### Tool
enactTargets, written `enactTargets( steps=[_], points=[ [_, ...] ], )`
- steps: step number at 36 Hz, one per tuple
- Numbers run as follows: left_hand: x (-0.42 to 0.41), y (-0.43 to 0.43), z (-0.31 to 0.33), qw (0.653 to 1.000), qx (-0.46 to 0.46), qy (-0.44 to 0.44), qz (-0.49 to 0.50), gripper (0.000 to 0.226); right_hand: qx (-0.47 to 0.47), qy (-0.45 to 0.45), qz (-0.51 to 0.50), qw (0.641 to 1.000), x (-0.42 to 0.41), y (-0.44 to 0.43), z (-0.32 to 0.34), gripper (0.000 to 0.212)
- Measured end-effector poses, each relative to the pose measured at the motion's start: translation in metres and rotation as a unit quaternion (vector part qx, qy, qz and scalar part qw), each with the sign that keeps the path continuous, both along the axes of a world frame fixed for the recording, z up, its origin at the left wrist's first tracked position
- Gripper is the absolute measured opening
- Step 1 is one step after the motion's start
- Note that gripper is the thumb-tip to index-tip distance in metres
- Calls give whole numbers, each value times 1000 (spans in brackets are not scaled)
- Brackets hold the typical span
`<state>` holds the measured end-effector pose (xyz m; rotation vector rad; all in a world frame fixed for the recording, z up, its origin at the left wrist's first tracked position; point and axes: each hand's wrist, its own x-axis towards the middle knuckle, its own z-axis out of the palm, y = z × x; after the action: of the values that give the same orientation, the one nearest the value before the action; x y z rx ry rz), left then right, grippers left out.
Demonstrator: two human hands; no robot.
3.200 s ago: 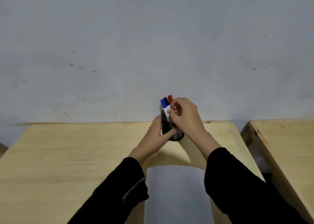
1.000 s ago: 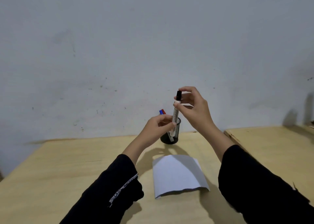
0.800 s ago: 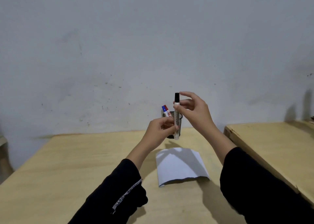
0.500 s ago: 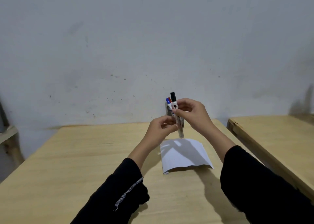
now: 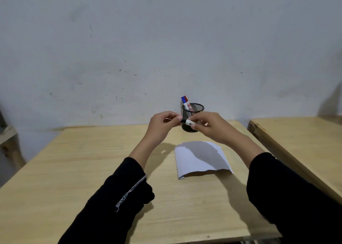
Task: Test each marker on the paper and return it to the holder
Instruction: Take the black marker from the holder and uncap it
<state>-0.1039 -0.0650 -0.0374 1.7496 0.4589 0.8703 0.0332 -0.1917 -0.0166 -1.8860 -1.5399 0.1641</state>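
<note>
I hold a black marker (image 5: 189, 122) level in front of the black mesh holder (image 5: 194, 109). My right hand (image 5: 211, 126) grips its white barrel. My left hand (image 5: 163, 126) pinches its black cap end. The cap looks still on the barrel. A blue-capped marker (image 5: 185, 102) and a red one behind it stand in the holder at the far side of the wooden table (image 5: 74, 169). A white sheet of paper (image 5: 200, 158) lies on the table below my hands, its near edge curled up.
A second wooden table (image 5: 299, 138) stands close on the right with a narrow gap between. The grey wall rises right behind the holder. A wooden piece (image 5: 7, 138) shows at the left edge.
My right hand lifted the black marker out of the holder and turned it from upright to level. My left hand left the holder and took the cap end.
</note>
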Motion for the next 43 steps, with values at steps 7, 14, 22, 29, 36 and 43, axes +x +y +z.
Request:
enactTargets(
  steps=[7,14,22,29,36,43],
  points=[
    [-2,6,-16,994,-70,-56,55,11,59,144,-44,987,18,-14,-12,10],
    [4,-5,-26,990,-117,-82,14,10,236,536,-42,809,5,-13,-30,12],
    [4,-14,-22,993,-74,-86,-16,16,243,605,6,758,-20,7,-38,6],
    [-1,-6,-23,997,-32,-69,8,12,234,600,21,765,-21,13,-32,7],
    [0,1,-27,995,-61,-67,35,19,230,517,72,821,-16,14,-32,9],
    [-11,27,-39,994,-86,-14,67,12,238,454,36,858,6,7,-38,41]
  ],
)
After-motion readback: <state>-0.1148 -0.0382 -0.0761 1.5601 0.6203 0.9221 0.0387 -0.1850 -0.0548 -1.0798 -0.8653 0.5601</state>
